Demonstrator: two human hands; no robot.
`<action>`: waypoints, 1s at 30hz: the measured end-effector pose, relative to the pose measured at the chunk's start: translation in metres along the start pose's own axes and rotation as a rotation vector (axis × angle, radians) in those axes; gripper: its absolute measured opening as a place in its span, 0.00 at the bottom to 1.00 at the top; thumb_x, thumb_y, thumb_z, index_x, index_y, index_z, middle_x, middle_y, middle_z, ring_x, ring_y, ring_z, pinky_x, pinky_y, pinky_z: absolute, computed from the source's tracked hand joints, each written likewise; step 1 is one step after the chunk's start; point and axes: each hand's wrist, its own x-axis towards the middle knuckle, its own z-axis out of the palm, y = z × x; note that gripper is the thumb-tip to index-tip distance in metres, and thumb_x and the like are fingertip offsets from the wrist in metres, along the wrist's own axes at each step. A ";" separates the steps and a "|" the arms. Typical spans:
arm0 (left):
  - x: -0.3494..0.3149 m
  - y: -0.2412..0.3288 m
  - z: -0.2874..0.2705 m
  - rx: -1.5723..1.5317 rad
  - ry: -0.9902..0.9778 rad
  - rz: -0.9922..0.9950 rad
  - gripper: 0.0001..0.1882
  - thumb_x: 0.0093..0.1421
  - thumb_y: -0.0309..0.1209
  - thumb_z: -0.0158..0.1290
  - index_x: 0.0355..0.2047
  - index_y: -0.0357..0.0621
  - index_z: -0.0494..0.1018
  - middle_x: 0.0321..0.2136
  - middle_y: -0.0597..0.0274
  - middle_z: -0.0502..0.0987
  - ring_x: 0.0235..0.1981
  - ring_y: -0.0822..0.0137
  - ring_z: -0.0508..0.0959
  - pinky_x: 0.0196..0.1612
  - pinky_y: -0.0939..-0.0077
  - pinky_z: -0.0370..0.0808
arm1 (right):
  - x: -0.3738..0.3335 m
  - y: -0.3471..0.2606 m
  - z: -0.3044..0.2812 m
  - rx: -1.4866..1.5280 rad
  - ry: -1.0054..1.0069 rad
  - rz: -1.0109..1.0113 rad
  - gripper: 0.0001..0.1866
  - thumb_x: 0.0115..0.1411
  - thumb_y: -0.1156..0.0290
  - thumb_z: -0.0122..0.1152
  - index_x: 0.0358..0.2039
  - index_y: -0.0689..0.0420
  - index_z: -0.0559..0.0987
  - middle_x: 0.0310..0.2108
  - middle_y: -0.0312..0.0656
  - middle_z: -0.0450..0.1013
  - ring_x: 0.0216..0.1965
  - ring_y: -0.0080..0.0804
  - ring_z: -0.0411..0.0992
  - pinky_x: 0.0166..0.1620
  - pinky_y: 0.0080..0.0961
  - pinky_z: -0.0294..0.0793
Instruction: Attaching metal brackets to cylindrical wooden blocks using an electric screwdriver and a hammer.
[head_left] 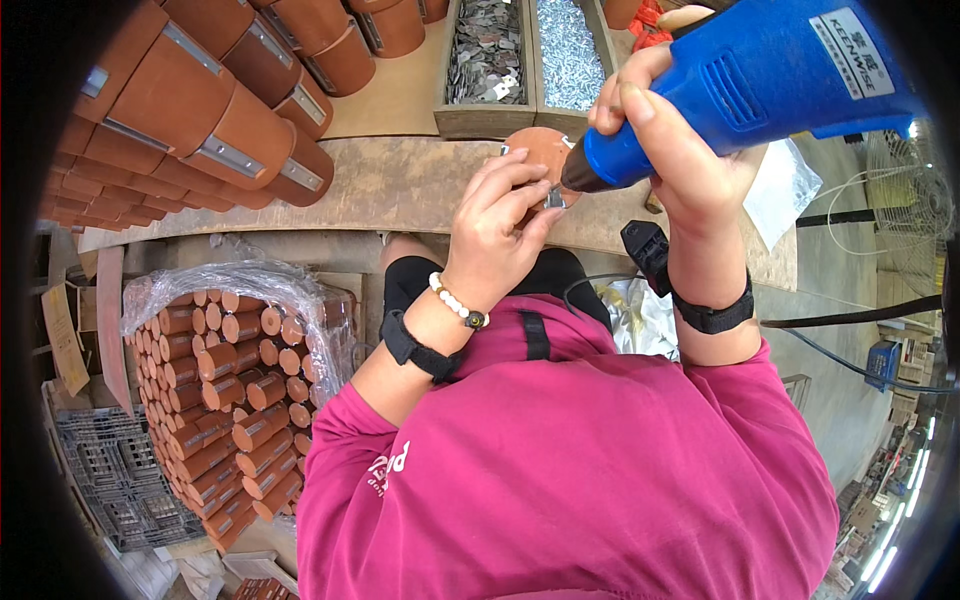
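Along the left of the surface (375, 190), stacked orange-brown cylinders (240, 140) hem the workspace; at centre, above the surface, the left hand (490, 225) grasps a similar round piece (537, 143) in its fingers. Should that hold slacken, the dark tool nose (587, 173) could skid onto them. Wooden bins (485, 122) of metal parts (570, 55) block the far side; rightward, the right hand (695, 165) clasps the blue power tool (740, 85).

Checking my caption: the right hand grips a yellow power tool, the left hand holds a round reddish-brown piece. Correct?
Yellow is wrong: the head view shows a blue power tool in the right hand; the left hand holds the round reddish-brown piece.
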 end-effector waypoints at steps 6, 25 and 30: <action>0.000 0.001 0.001 -0.007 0.002 -0.003 0.11 0.37 0.22 0.57 0.25 0.37 0.71 0.30 0.56 0.72 0.40 0.55 0.69 0.43 0.66 0.67 | -0.001 -0.004 0.002 -0.001 0.010 0.086 0.04 0.39 0.82 0.58 0.17 0.61 0.72 0.18 0.33 0.69 0.20 0.17 0.68 0.24 0.14 0.67; 0.005 0.011 -0.003 0.074 -0.070 -0.058 0.23 0.36 0.24 0.57 0.36 0.36 0.66 0.40 0.49 0.65 0.44 0.51 0.65 0.47 0.64 0.62 | -0.006 0.003 -0.002 0.143 0.084 0.105 0.20 0.38 0.85 0.56 0.36 0.65 0.66 0.22 0.37 0.68 0.23 0.17 0.67 0.25 0.13 0.66; 0.008 0.004 0.003 0.121 -0.070 -0.174 0.39 0.28 0.25 0.63 0.45 0.39 0.60 0.44 0.51 0.62 0.46 0.53 0.64 0.47 0.67 0.64 | -0.008 -0.004 -0.026 0.447 0.229 0.063 0.26 0.45 0.83 0.50 0.46 0.64 0.55 0.22 0.44 0.66 0.22 0.31 0.68 0.29 0.28 0.69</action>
